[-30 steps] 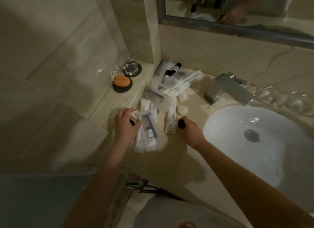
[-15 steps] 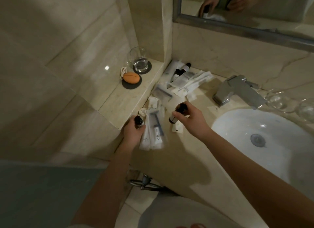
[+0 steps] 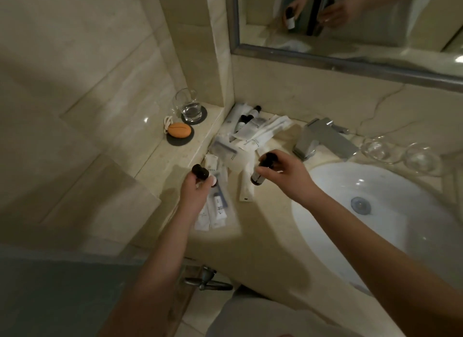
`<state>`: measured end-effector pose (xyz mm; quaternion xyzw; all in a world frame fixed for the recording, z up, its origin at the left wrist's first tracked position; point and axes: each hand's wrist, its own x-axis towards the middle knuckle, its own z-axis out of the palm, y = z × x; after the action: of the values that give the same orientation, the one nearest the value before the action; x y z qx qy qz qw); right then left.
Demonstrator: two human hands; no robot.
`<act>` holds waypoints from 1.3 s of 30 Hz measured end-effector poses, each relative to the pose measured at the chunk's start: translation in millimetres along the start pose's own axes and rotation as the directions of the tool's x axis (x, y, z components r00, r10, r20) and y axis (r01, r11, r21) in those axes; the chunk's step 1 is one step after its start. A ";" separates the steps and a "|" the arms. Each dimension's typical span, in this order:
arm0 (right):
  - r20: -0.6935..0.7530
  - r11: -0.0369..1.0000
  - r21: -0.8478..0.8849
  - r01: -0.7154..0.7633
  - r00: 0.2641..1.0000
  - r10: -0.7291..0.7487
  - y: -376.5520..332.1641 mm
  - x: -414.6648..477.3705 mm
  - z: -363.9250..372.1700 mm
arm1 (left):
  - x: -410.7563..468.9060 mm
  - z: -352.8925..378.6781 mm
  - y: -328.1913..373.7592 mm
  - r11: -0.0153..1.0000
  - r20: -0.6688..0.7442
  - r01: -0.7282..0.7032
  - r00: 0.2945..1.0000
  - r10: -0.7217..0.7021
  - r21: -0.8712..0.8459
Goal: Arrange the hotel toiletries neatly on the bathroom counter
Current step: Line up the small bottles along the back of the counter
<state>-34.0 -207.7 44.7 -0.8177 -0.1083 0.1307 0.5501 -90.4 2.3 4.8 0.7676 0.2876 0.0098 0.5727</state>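
Observation:
My left hand [image 3: 194, 193] grips a small dark bottle [image 3: 200, 172] by its body, black cap up, above several white sachets [image 3: 213, 211] lying on the beige counter [image 3: 263, 223]. My right hand [image 3: 285, 176] holds a second dark bottle [image 3: 263, 168], tilted, cap toward the wall. A white tube [image 3: 246, 186] lies under it. A loose heap of white packets [image 3: 255, 131] and two more small dark bottles [image 3: 246, 117] fills the back corner by the wall.
A glass of water [image 3: 189, 108] on a dark coaster and an orange soap [image 3: 179, 130] on another sit on the raised left ledge. The chrome faucet [image 3: 323, 141] and white basin [image 3: 375, 211] lie right. Two upturned glasses [image 3: 398, 153] stand behind the basin. A mirror [image 3: 350, 18] hangs above.
Both hands have lifted off the counter, each carrying a small dark bottle upward and toward the back. The camera view shifted so the counter corner sits more central.

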 end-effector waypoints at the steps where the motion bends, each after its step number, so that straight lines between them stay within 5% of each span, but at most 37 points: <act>1: -0.019 1.000 0.017 -0.017 1.000 0.017 1.8 -7.0 -10.2 | -6.8 8.4 6.7 0.999 0.038 -0.016 0.999 0.017 -0.034; 10: -0.318 0.966 0.222 -0.135 0.926 0.203 41.4 -98.4 -125.0 | -66.1 131.3 64.7 0.977 0.362 -0.120 0.915 0.178 -0.179; 20: -0.654 0.951 0.250 -0.183 0.692 0.305 108.1 -194.2 -258.4 | -151.7 302.4 99.6 0.979 0.695 -0.154 0.690 0.204 -0.134; 31: -0.759 0.934 0.244 -0.261 0.549 0.351 178.2 -213.6 -364.1 | -171.9 456.6 154.0 0.945 0.763 -0.327 0.604 0.228 -0.023; 39: -0.720 0.915 0.225 -0.334 0.576 0.387 208.6 -158.9 -420.3 | -135.1 515.0 166.1 0.938 0.751 -0.341 0.636 0.176 0.069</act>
<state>-36.8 -702.3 17.7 -0.7838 0.3015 -0.1067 0.5323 45.7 -538.5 17.0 0.7938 -0.0809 -0.2466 0.5500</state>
